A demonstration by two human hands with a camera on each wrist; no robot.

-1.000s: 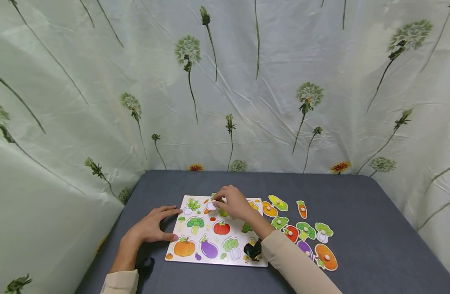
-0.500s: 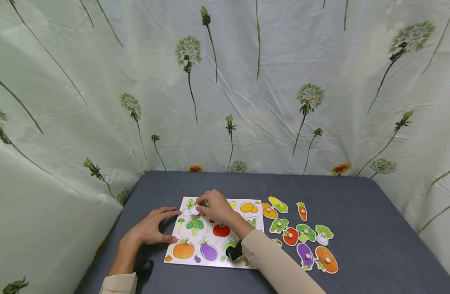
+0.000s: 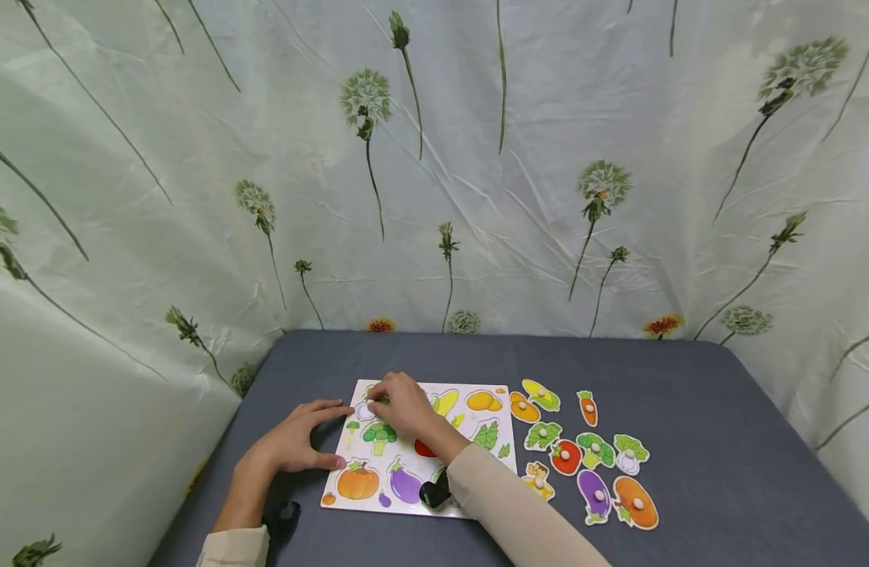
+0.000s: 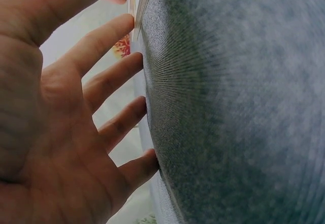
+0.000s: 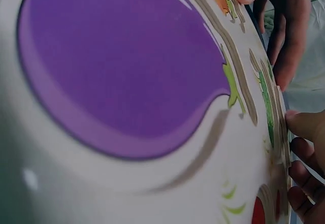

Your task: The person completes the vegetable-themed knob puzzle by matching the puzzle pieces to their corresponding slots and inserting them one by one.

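A white puzzle board [image 3: 501, 421] printed with vegetables lies on the table. At its upper left, my right hand [image 3: 406, 405] pinches a white-and-green turnip puzzle piece [image 3: 364, 412] over the matching turnip picture. Fingers hide most of the piece, so whether it sits flush I cannot tell. Along the board's left side rests my left hand [image 3: 292, 441], thumb and index finger spread and touching the edge. In the left wrist view, that hand's fingers [image 4: 114, 84] are spread and fairly straight. The right wrist view shows the printed eggplant [image 5: 122, 66] close up, with both hands beyond.
Loose knobbed pieces lie right of the board, among them a carrot [image 3: 588, 408], a corn [image 3: 540, 395], a tomato [image 3: 566, 458], an eggplant [image 3: 593, 498] and a pumpkin-orange piece [image 3: 636, 504]. A dark grey cloth [image 3: 711, 441] covers the table; a flowered curtain [image 3: 434, 157] hangs behind.
My right hand has moved left across the board with the turnip piece, from the upper middle to the upper-left corner. The left hand has stayed at the board's edge.
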